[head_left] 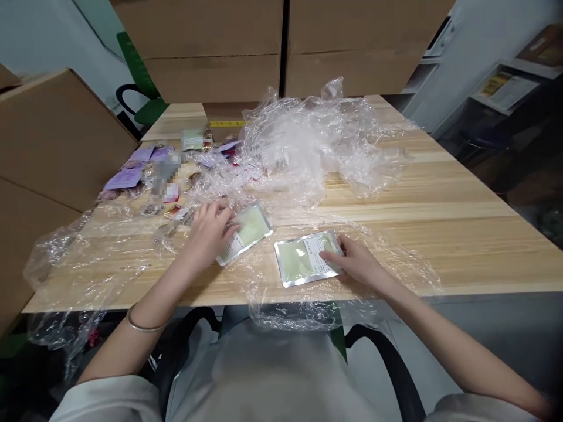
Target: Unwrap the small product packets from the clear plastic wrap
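Note:
My right hand [356, 261] pinches the right end of a flat silver-edged pouch [292, 261] with a pale green front and a white printed label. The thumb lies over its label. My left hand [210, 225] has its fingers bent around the left part of a second pouch [253, 225] of the same kind, which is tilted with its far end up to the right. Part of that pouch is hidden by the hand. Clear plastic film [281, 316] lies beneath both pouches and hangs over the table's front edge.
A large heap of crumpled clear film [299, 140] covers the table's middle back. Purple packets [127, 176] and other small packs lie at the left, with another pale green pouch [192, 139] behind. Cardboard boxes [44, 146] stand left and at the back [211, 53].

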The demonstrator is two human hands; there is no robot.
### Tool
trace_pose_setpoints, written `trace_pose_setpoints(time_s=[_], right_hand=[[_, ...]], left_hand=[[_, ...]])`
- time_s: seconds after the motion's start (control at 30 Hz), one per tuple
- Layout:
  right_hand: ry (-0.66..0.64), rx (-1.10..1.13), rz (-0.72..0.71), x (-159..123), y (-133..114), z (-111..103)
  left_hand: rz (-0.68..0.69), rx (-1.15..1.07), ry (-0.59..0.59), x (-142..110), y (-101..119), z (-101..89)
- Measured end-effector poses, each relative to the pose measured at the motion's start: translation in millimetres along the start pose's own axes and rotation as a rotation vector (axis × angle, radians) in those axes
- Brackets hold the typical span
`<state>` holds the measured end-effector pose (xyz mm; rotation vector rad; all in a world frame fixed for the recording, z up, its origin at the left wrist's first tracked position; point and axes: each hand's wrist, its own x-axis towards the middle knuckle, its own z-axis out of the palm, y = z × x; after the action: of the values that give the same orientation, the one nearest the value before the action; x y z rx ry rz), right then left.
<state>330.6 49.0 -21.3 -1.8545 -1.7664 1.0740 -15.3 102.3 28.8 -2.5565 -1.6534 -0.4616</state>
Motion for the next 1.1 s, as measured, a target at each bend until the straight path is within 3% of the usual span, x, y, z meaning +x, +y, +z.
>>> trace_pose_setpoints(time_s=[0.13, 0.23, 0.3, 0.37, 0.47, 0.53, 0.57, 0.67, 0.73, 0.87, 0.97, 1.1], right_hand=[[0.033, -0.147, -0.044, -3.8, -7.1, 5.0], [0.068, -0.191, -0.127, -2.0, -14.3, 14.1], [0.076, -0.221, -0.166, 2.4, -19.9, 19.6], [0.076, -0.228, -0.176, 7.3, -23.6, 19.5], [0.001, -0.169, -0.196, 8.5, -19.0, 2.5], [-0.037, -0.189, -0.213, 0.7, -8.3, -17.6], [-0.02, -0.24, -0.225, -6.3, -1.7, -27.7], [0.072, -0.418, -0.35, -35.3, 15.9, -45.9], [0.018, -0.47, -0.525, -54.8, 22.8, -42.6], [-0.132, -0.505, -0.786, -73.7, 29.1, -13.0], [-0.134, -0.462, -0.826, -70.4, 30.3, 0.2], [-0.139, -0.34, -0.774, -60.9, 25.3, -9.5]], left_hand=[[-0.007, -0.057, 0.057, -15.0, 2.9, -45.5], [-0.044, 0.007, 0.262, -20.0, 19.1, -77.9], [0.046, 0.026, 0.365, -17.3, 42.6, -81.2], [0.226, 0.002, 0.328, -12.2, 73.3, -62.5], [0.565, 0.033, 0.115, -10.0, 116.6, -3.7], [0.622, 0.072, -0.043, -14.8, 132.9, 35.3], [0.608, 0.078, -0.066, -18.3, 135.7, 49.0], [0.642, -0.043, -0.103, -25.9, 124.3, 58.1], [0.653, -0.158, -0.13, -26.2, 105.0, 43.1], [0.611, -0.289, -0.26, -26.5, 62.3, 7.1], [0.636, -0.376, -0.36, -36.9, 43.9, -2.9], [0.686, -0.317, -0.375, -54.2, 36.7, -3.2]])
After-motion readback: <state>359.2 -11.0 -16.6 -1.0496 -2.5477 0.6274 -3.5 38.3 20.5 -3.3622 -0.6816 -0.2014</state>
